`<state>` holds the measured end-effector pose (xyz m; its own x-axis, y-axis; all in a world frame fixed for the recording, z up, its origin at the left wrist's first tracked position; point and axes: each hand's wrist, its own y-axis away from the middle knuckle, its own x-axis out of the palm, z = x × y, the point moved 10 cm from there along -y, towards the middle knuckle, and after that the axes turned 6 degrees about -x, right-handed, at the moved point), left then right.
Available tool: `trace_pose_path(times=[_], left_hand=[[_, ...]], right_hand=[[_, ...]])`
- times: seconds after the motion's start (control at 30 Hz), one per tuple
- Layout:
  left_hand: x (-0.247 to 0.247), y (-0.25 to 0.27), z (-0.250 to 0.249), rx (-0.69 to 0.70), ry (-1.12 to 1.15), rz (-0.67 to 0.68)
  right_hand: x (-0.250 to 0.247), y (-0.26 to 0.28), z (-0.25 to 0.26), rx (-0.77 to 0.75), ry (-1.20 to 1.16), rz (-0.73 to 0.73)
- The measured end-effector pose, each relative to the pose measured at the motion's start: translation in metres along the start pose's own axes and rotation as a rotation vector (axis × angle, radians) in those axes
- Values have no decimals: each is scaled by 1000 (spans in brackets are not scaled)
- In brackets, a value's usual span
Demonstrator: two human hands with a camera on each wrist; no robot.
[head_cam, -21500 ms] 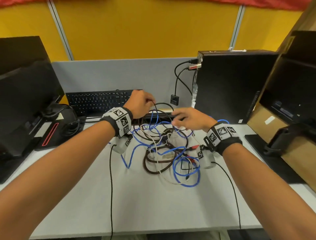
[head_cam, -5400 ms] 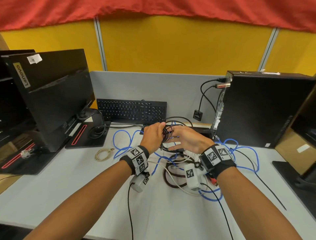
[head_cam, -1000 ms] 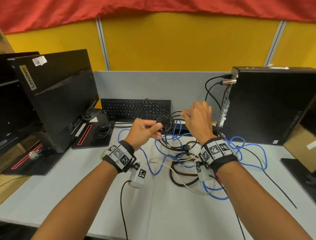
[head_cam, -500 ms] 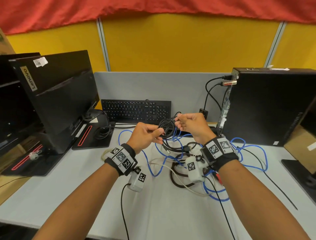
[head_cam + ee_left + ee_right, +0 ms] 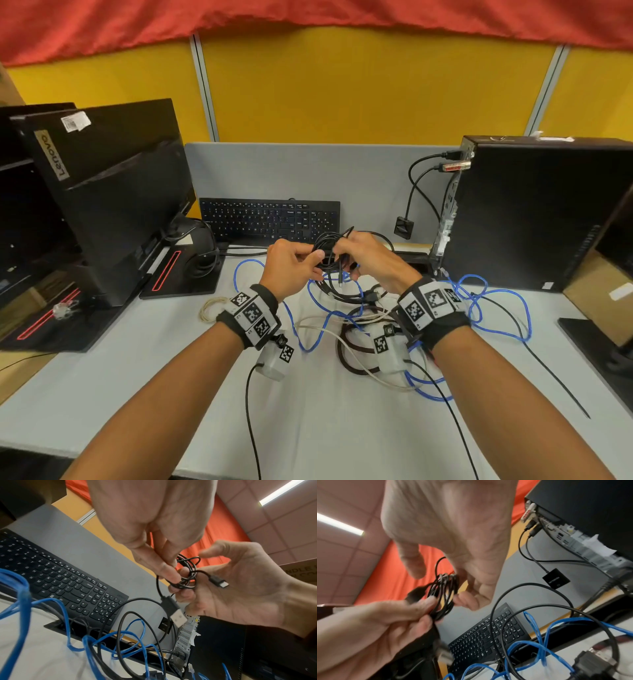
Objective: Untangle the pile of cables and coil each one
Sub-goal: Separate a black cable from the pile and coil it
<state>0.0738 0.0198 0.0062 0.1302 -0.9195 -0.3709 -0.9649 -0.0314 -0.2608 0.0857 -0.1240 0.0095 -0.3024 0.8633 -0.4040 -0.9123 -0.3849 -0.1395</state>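
Observation:
A thin black USB cable [image 5: 328, 247] is wound into a small coil held above the desk between both hands. My left hand [image 5: 313, 262] pinches the coil [image 5: 186, 580] with thumb and fingers. My right hand [image 5: 344, 265] curls its fingers round the coil's other side [image 5: 446, 592]. The cable's USB-A plug [image 5: 177, 616] hangs loose below, and the small plug [image 5: 220, 583] sticks out over the right palm. Below lies the tangle: a blue cable [image 5: 498, 310], a beige cable [image 5: 323, 329], a brown cable [image 5: 347, 361] and thicker black cable [image 5: 539, 609].
A small coiled beige cable [image 5: 208, 307] lies at the left by the monitor base [image 5: 181, 274]. A black keyboard [image 5: 269, 219] stands behind the hands. A black computer tower [image 5: 534, 212] is at the right, with cables plugged into its rear. Bare grey desk [image 5: 325, 428] lies in front.
My right hand has come down from a raised reach and closed in on the coil. Both hands now meet at the black cable, a little higher over the desk.

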Motion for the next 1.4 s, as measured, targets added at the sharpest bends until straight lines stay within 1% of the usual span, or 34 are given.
trace_pose_path(times=[0.07, 0.1, 0.13, 0.23, 0.27, 0.33, 0.4, 0.5, 0.57, 0.63, 0.7, 0.77, 0.83, 0.9, 1.0, 1.1, 1.2, 1.27, 1.33, 1.4], left_hand=[[-1, -3, -5, 15, -46, -22], [-3, -4, -5, 8, -57, -35], [-5, -5, -4, -4, -60, -50], [-14, -6, 1, -47, -49, -109], [-18, -7, 3, -68, -30, -134], [-27, -8, 9, -117, 24, -179], [-33, -9, 12, -142, 34, -198], [-36, -7, 14, -152, 15, -220], [-34, -4, 15, -151, 0, -228], [-31, -3, 13, -143, -3, -224], [-31, -2, 10, -129, 8, -230], [-29, -1, 7, -117, 27, -224], [-25, -1, 3, -93, 30, -198], [-22, 0, 2, -84, 28, -177], [-20, 3, 5, -90, 49, -161], [-19, 6, 6, -87, 80, -162], [-19, 6, 6, -92, 116, -161], [-15, 4, 12, -138, 180, -137], [-13, 1, 22, -213, 304, -126], [-19, -2, 37, -309, 453, -186]], right_hand=[[0, 0, 5, -72, 194, -65], [-1, -1, 7, -113, 254, -98], [0, -1, 8, -140, 273, -112], [1, -2, 5, -154, 192, -133], [-1, -3, 6, -165, 204, -160], [-6, -2, 10, -201, 316, -226], [-6, 1, 14, -227, 394, -242], [-1, 2, 18, -264, 402, -216], [1, 1, 18, -273, 367, -227], [-2, 2, 19, -296, 306, -293], [-4, 5, 24, -358, 262, -351], [4, 7, 30, -438, 284, -320], [13, 7, 34, -491, 409, -272], [16, 4, 34, -493, 521, -254], [16, 2, 32, -459, 602, -211], [16, 4, 34, -477, 583, -178], [11, 9, 37, -520, 517, -199], [10, 14, 41, -566, 448, -225], [8, 20, 44, -607, 345, -267], [-2, 22, 39, -584, 192, -341]])
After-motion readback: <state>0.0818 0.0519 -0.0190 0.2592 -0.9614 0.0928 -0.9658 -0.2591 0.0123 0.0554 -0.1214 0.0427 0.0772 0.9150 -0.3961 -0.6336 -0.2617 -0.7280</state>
